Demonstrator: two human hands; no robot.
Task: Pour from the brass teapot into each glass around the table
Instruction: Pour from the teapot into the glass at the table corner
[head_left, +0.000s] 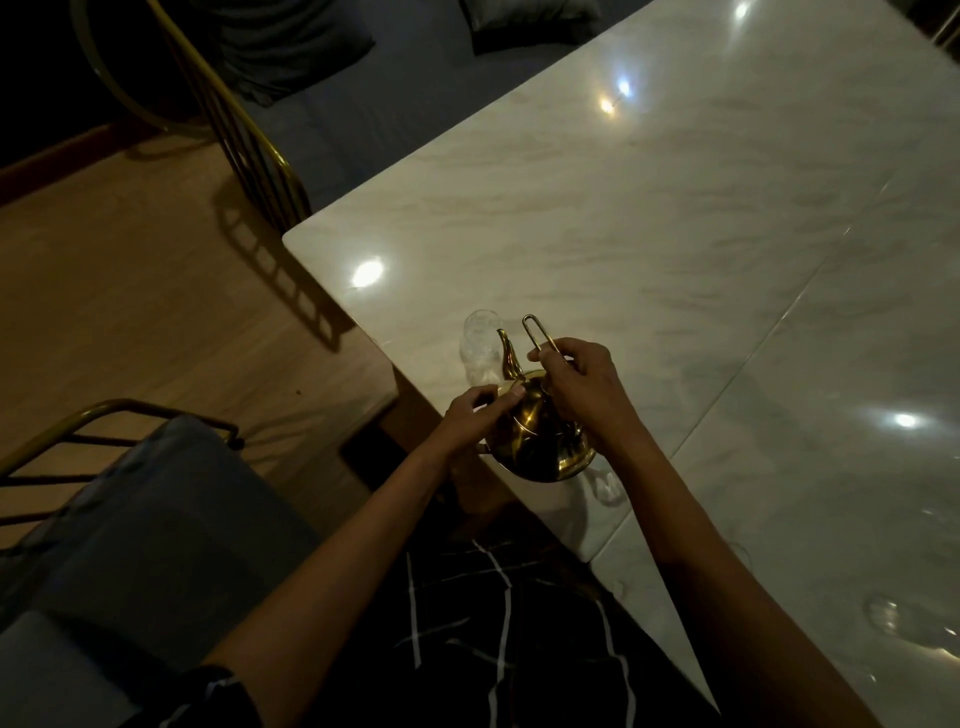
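Right hand (574, 387) grips the handle of the brass teapot (540, 436); left hand (475, 415) pinches its lid. Spout sits at the rim of the glass (478, 348) just beyond both hands on the table (675, 234). Glass looks empty; judged: first pour starting, other glasses remaining.

My forearms are bare to the elbows. By my left elbow shows the edge of a dark sleeve (208, 691) with pale lines. Below my forearms, I wear dark cloth (498, 623) crossed by thin white stripes in a wide check.
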